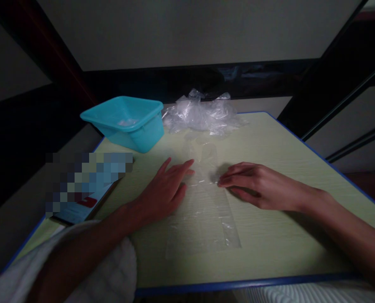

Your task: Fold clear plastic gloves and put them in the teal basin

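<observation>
A clear plastic bag with handle loops lies flat on the table, its wide end towards me and its loops pointing away. My left hand is over the bag's left edge, fingers stretched and spread, the thumb apart from them. At the opposite edge, my right hand rests its fingertips on or right beside the film. Its fingers lie close together and slightly bent, with a gap to the thumb, and I see nothing gripped in it. Whether the left fingertips press on the film is hard to tell.
A crumpled heap of clear plastic bags sits at the table's far edge. Left of it stands a turquoise plastic basin with some clear plastic inside. A partly pixelated phone or tablet lies at the left. The pale table has a blue rim.
</observation>
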Motion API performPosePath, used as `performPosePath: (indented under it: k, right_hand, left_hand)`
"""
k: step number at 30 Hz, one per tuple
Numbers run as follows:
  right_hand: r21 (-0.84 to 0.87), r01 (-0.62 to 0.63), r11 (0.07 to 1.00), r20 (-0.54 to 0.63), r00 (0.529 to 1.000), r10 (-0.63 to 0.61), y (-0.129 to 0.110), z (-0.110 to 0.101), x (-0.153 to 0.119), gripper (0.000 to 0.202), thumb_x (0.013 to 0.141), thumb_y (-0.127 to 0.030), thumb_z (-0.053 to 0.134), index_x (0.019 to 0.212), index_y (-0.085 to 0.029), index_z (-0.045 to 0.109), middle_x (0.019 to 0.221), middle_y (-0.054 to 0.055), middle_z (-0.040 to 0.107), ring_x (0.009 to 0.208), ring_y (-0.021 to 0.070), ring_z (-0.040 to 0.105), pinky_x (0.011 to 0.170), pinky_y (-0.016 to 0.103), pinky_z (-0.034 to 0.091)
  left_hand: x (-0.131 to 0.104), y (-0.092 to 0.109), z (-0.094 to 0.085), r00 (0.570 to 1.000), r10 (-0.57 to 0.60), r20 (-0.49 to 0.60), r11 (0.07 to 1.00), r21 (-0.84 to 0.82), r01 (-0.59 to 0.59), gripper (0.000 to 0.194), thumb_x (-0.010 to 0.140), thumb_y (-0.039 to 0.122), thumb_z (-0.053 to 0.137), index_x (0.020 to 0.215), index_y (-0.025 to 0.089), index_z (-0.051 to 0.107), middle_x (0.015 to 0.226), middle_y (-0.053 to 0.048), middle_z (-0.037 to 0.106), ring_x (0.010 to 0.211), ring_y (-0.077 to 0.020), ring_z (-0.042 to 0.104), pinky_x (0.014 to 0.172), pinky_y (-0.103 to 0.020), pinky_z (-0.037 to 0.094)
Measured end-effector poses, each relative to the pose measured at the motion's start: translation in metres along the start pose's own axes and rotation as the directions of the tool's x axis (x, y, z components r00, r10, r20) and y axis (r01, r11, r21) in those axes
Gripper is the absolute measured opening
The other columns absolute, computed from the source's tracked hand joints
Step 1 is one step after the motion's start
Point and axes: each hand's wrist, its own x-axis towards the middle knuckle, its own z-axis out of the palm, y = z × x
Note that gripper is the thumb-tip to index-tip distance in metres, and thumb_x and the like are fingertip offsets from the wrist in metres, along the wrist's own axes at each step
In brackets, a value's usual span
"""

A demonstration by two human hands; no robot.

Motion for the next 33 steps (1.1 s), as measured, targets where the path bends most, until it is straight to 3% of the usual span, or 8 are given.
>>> performPosePath:
  k: [7,12,15,18,23,29,33]
  right_hand:
    - [-0.089,0.170,0.981,-0.012,0.985,-0.171,-0.011,0.000,0.002,0.026,0.092,-0.014,0.039,0.103,-0.008,0.062,0.103,0.011,0.068,0.096,0.0205,0.062,0.090,0.038,0.048]
    - [-0.143,0.109,0.984,0.052,0.993,-0.103,-0.017,0.002,0.004,0.031,0.093,-0.015,0.035,0.112,-0.006,0.058,0.114,0.014,0.063,0.106,0.0213,0.059,0.094,0.037,0.047]
    - [-0.169,0.039,0.985,0.066,0.997,-0.028,-0.014,0.005,0.004,0.031,0.093,-0.013,0.034,0.116,-0.007,0.055,0.118,0.013,0.061,0.109,0.0203,0.057,0.095,0.036,0.047]
    - [-0.174,0.013,0.985,0.073,0.997,0.000,-0.014,0.006,0.004,0.031,0.093,-0.012,0.035,0.118,-0.009,0.053,0.120,0.013,0.060,0.109,0.0195,0.057,0.094,0.036,0.047]
    - [-0.179,-0.019,0.984,0.072,0.997,0.032,-0.016,0.003,0.003,0.030,0.093,-0.014,0.036,0.117,-0.009,0.054,0.113,0.012,0.064,0.102,0.0210,0.060,0.090,0.039,0.049]
    - [-0.100,0.053,0.994,0.085,0.995,-0.044,-0.016,-0.002,0.000,0.029,0.092,-0.021,0.042,0.116,-0.010,0.055,0.121,0.011,0.060,0.111,0.0211,0.055,0.096,0.039,0.044]
    - [-0.031,0.114,0.993,0.088,0.990,-0.111,-0.028,-0.005,-0.001,0.026,0.084,-0.032,0.057,0.099,-0.011,0.064,0.122,0.010,0.059,0.111,0.0226,0.054,0.097,0.038,0.042]
  left_hand:
    - [-0.002,-0.004,-0.024,0.992,-0.039,-0.122,0.997,0.059,0.046,0.041,0.088,0.016,0.036,0.129,0.017,0.032,0.124,-0.008,0.056,0.119,-0.0194,0.048,0.108,-0.046,0.026]
    - [-0.005,-0.003,-0.038,0.977,-0.130,-0.171,0.991,0.004,0.133,0.039,0.088,0.019,0.038,0.127,0.019,0.037,0.113,-0.007,0.062,0.109,-0.0202,0.054,0.094,-0.039,0.041]
    - [-0.005,-0.002,-0.042,0.966,-0.249,-0.070,0.968,-0.057,0.245,0.038,0.087,0.020,0.037,0.124,0.018,0.041,0.101,-0.005,0.066,0.095,-0.0193,0.061,0.084,-0.034,0.045]
    - [-0.004,-0.004,-0.045,0.929,-0.363,0.068,0.927,-0.071,0.367,0.035,0.087,0.021,0.036,0.119,0.019,0.049,0.090,-0.003,0.068,0.083,-0.0182,0.063,0.074,-0.030,0.045]
    - [-0.004,-0.008,-0.049,0.900,-0.375,0.221,0.891,-0.183,0.416,0.036,0.085,0.022,0.037,0.118,0.018,0.051,0.081,-0.001,0.068,0.074,-0.0157,0.062,0.066,-0.024,0.044]
    - [-0.005,-0.008,-0.049,0.895,-0.359,0.263,0.886,-0.205,0.416,0.033,0.085,0.023,0.037,0.113,0.017,0.053,0.082,-0.001,0.069,0.076,-0.0157,0.063,0.067,-0.023,0.044]
    - [-0.003,-0.007,-0.049,0.896,-0.359,0.262,0.884,-0.214,0.417,0.033,0.083,0.021,0.039,0.113,0.016,0.053,0.080,0.000,0.069,0.073,-0.0152,0.062,0.066,-0.023,0.044]
